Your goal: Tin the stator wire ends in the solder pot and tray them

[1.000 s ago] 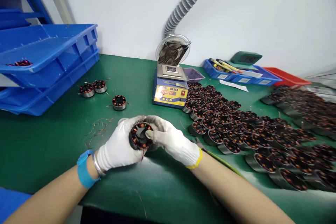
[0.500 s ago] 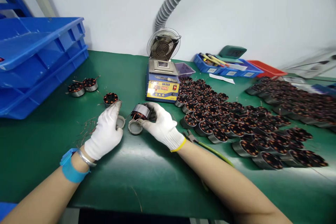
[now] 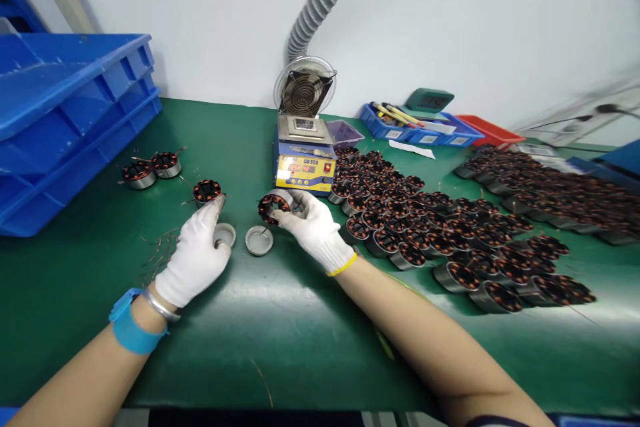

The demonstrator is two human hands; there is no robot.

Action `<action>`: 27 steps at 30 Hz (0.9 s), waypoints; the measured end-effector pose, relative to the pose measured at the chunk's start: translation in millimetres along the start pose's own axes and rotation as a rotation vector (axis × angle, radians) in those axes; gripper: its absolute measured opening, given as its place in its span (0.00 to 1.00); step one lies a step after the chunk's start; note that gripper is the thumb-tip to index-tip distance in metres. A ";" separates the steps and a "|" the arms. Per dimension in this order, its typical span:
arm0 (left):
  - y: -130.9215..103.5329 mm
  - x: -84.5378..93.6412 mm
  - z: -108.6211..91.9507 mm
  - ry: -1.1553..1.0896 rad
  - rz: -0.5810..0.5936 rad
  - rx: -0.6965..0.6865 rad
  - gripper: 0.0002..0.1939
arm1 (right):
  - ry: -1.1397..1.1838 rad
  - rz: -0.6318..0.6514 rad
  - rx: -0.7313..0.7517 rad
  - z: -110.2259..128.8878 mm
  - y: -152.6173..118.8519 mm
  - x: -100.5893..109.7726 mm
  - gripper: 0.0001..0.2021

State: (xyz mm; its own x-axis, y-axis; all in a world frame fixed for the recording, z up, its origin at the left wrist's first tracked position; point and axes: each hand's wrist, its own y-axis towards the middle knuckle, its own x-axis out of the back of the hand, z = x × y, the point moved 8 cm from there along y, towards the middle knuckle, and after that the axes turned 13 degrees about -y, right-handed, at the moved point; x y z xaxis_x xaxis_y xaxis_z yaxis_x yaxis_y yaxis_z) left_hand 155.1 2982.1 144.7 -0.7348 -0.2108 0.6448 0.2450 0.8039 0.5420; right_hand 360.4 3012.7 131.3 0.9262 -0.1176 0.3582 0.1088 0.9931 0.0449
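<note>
Coil ring (image 3: 276, 201) is gripped in the right hand (image 3: 317, 230), pinched between thumb and fingers, and is held tilted, its hollow face turned to the near left, right by a small round dish (image 3: 259, 241). Whether dish and ring are touching cannot be told. A handling step seems to be under way, with one piece held up mid-table.

And on the left? The left hand (image 3: 193, 257) is spread, nothing seen gripped; a second dish (image 3: 226, 235) is framed between its thumb and fingertips, and a ring set flat (image 3: 207, 190) is nearly met by them, contact unclear. For any move of the held piece, a firm rim hold looks to be called for, loose wire ends kept clear.

Farther out, two more rings (image 3: 139, 175) are parked left, wire scraps (image 3: 159, 250) are strewn nearer, a yellow-fronted machine (image 3: 305, 170) is set behind, and a crowd of rings (image 3: 397, 207) is ranked rightward on the green table (image 3: 225, 347).
</note>
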 end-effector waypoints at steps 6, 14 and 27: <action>0.8 2.4 10.7 0.013 -0.060 -0.022 0.31 | 0.205 -0.030 -0.123 11.2 9.8 30.6 0.26; -1.0 9.9 3.2 0.054 -0.186 -0.183 0.29 | -0.424 -0.459 0.162 112.3 114.1 125.1 0.24; -3.4 7.0 14.4 0.059 -0.196 -0.173 0.31 | -0.817 -0.501 0.036 118.6 189.5 121.0 0.21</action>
State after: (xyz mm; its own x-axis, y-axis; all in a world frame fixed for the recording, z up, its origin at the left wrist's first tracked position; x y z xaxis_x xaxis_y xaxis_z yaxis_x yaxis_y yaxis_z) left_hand 140.0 2985.9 139.6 -0.7419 -0.3896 0.5457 0.2095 0.6384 0.7407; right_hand 450.3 3186.3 293.7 0.2355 -0.5076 0.8288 0.4004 0.8277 0.3931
